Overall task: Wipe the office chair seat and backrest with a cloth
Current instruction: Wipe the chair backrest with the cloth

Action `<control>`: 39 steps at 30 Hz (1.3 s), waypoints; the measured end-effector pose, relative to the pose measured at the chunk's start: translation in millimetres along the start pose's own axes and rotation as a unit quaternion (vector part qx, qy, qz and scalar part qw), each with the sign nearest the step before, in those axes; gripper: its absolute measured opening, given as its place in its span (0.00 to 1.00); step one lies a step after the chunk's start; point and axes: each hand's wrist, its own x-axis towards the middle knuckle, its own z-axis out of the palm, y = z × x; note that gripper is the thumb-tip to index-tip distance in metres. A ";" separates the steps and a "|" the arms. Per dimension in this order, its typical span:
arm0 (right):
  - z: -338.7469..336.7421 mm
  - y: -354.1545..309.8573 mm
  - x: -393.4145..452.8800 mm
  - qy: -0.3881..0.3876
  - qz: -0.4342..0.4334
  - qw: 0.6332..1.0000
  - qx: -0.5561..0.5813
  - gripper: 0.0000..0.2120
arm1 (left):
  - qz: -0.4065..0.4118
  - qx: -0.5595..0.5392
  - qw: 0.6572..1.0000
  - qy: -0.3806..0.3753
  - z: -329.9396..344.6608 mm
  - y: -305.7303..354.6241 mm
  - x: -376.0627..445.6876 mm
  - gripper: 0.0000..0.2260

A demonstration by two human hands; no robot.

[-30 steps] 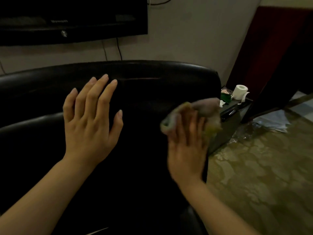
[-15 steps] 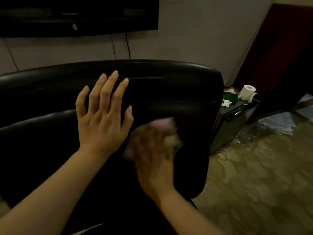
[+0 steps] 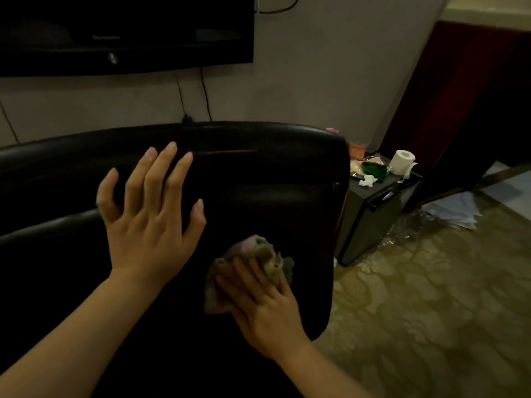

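Observation:
The black leather chair backrest (image 3: 273, 179) fills the middle and left of the view, its top edge curving across. My left hand (image 3: 149, 219) lies flat against the backrest with fingers spread and nothing in it. My right hand (image 3: 264, 303) presses a crumpled pale pink and green cloth (image 3: 258, 251) against the backrest, lower and to the right of the left hand. The seat is lost in the dark at the bottom.
A dark television (image 3: 123, 33) hangs on the wall above the chair, with cables below it. A small grey cabinet (image 3: 370, 214) stands right of the chair, carrying a toilet roll (image 3: 403, 162), a green packet and tissues. Patterned floor (image 3: 431, 297) spreads to the right.
My right hand has swept the cloth from the backrest's right edge leftwards across it, and it now sits lower. My left hand stays flat on the backrest.

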 end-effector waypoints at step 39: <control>-42.0 34.2 66.6 0.142 0.506 0.783 0.332 0.12 | -0.017 0.040 0.986 -0.161 -12.6 69.8 92.2 0.36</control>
